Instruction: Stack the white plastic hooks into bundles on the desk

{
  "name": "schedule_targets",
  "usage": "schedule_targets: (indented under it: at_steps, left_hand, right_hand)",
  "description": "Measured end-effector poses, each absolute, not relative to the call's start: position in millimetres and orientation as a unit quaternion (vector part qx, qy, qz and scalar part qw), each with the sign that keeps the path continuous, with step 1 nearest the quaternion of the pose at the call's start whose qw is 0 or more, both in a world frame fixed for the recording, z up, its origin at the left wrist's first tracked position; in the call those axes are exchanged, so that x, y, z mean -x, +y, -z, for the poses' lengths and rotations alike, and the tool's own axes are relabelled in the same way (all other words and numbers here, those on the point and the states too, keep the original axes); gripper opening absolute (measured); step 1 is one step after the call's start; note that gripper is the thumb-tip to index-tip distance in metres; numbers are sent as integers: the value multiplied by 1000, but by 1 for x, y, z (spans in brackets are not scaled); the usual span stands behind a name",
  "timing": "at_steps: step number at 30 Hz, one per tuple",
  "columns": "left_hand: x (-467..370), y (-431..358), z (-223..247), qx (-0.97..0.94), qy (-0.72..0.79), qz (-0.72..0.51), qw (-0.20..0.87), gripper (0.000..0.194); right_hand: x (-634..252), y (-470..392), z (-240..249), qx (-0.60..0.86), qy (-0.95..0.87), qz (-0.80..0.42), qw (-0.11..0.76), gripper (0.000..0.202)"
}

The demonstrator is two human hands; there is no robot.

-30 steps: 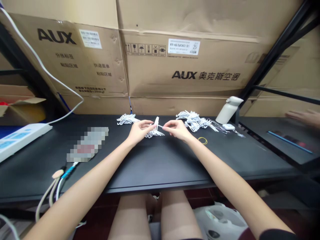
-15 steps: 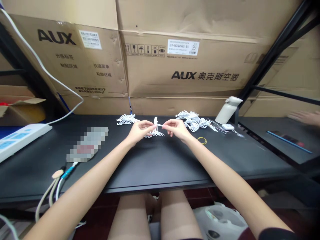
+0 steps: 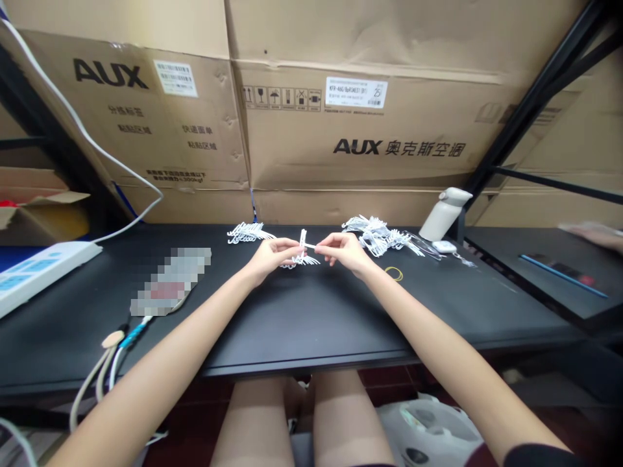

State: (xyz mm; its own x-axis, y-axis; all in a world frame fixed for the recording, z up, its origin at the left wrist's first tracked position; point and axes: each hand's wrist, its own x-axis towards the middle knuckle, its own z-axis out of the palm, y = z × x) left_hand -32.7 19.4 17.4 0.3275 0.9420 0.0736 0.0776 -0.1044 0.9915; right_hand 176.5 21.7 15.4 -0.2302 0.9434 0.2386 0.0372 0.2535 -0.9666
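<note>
My left hand (image 3: 273, 256) pinches a small bundle of thin white pieces (image 3: 303, 237) that stand upright above its fingertips. Closed at the fingertips, my right hand (image 3: 341, 251) grips the right end of a white strip (image 3: 310, 246) running across to the left fingers. Below and between the hands, more white hooked pieces (image 3: 306, 260) lie on the black table. To the left is a small pile of white hooked pieces (image 3: 246, 232). A larger white pile (image 3: 374, 235) lies behind and right of my right hand.
A yellow band (image 3: 394, 274), a white bottle (image 3: 444, 215) and a small white device (image 3: 444, 247) are at right. A blurred-out object (image 3: 170, 282) and a power strip (image 3: 46, 269) are at left. Cardboard (image 3: 292, 149) stands behind. Another person's hand (image 3: 591, 233) shows at far right.
My hands stay almost in place, with the upright white pieces shifted slightly between them. The other person's hand at far right has moved a little.
</note>
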Motion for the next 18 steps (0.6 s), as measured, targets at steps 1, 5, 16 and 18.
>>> schedule_targets:
  at_steps: [1, 5, 16, 18]
  left_hand:
    - [33, 19, -17, -617, 406, -408, 536, 43]
    - [33, 18, -19, -603, 397, -407, 560, 45]
    - [33, 19, -18, -589, 399, -423, 561, 42]
    - [32, 18, -19, -586, 397, -427, 563, 43]
  right_hand:
    - [-176, 22, -15, 392, -625, -470, 485, 29]
    - [-176, 23, -14, 392, -621, -467, 492, 30]
    - [-177, 17, -20, 416, -623, -518, 412, 31]
    - [-177, 17, -19, 411, -615, -526, 420, 30]
